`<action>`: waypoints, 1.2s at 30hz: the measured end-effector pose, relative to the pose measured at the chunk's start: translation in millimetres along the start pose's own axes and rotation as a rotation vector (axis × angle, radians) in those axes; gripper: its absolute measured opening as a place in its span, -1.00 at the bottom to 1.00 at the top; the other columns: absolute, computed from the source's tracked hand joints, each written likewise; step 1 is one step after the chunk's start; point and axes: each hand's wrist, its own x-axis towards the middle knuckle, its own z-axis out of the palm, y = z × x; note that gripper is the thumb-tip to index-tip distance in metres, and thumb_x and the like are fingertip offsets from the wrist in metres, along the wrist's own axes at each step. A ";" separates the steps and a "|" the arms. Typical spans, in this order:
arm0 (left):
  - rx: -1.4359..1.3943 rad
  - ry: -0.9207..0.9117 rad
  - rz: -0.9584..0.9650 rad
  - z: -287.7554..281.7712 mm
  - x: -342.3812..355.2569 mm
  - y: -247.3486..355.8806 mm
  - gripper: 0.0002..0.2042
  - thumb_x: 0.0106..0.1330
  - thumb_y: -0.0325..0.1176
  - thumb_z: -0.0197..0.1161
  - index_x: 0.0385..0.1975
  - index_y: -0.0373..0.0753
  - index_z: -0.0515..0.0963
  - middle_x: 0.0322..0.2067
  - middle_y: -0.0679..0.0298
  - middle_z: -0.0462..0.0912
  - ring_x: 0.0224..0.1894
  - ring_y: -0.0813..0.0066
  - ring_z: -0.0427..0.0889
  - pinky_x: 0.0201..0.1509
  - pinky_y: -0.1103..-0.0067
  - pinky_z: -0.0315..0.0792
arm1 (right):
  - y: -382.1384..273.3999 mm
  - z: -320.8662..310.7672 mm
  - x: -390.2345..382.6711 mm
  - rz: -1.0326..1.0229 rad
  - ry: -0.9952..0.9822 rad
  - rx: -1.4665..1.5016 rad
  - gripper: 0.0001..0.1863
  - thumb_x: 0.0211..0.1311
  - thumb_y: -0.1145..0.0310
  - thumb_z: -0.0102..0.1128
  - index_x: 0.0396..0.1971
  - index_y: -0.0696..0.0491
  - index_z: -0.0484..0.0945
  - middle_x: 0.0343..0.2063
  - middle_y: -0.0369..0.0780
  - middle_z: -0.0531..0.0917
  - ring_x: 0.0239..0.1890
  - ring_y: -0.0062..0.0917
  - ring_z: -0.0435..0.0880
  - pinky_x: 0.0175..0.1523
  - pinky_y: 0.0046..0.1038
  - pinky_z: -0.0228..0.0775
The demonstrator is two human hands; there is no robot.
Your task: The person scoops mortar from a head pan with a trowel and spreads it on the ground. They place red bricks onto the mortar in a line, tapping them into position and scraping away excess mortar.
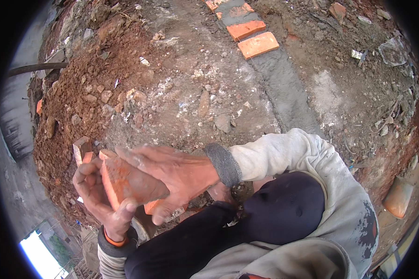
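My left hand [108, 215] grips an orange brick [131, 183], its thumb on the near side and its fingers around the left edge. Grey mortar is smeared over the brick's broad face, and the brick is held tilted. Across that face reaches my right hand [184, 171], slightly blurred, with fingers stretched out and thumb spread apart; its palm side is hidden. Just beyond my left hand other bricks [82, 148] lie on the ground, and part of another brick [152, 206] shows below the held one.
A strip of wet grey mortar [288, 88] runs away from me, with several orange bricks [258, 45] bedded at its far end. A thin string follows its left edge. Reddish soil and rubble [79, 107] lie on the left. A curved tile-like piece [398, 197] sits far right.
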 end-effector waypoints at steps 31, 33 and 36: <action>0.005 -0.344 -0.329 17.5 -7.2 -80.8 -0.51 0.30 -0.45 0.24 0.22 -0.36 0.31 0.05 0.13 0.50 0.14 0.35 0.46 0.26 0.40 0.30 | 186.3 -318.4 -162.1 0.739 -0.535 -1.412 0.08 -0.40 0.38 0.58 0.32 -0.24 0.26 0.10 -0.29 0.41 0.23 -0.36 0.36 0.32 -0.24 0.18; 0.022 -0.359 -0.353 19.9 -5.2 -79.9 -0.51 0.30 -0.45 0.24 0.22 -0.36 0.31 0.04 0.12 0.50 0.14 0.35 0.46 0.26 0.40 0.30 | 191.2 -315.1 -154.5 0.777 -0.527 -1.416 0.08 -0.38 0.39 0.59 0.32 -0.24 0.26 0.10 -0.29 0.41 0.23 -0.36 0.37 0.32 -0.22 0.18; 0.006 -0.352 -0.364 26.5 -0.7 -76.4 -0.51 0.29 -0.45 0.25 0.22 -0.36 0.31 0.04 0.12 0.50 0.13 0.35 0.47 0.25 0.40 0.30 | 192.7 -312.6 -157.2 0.750 -0.551 -1.407 0.08 -0.37 0.40 0.60 0.33 -0.25 0.26 0.11 -0.30 0.41 0.22 -0.36 0.39 0.31 -0.20 0.19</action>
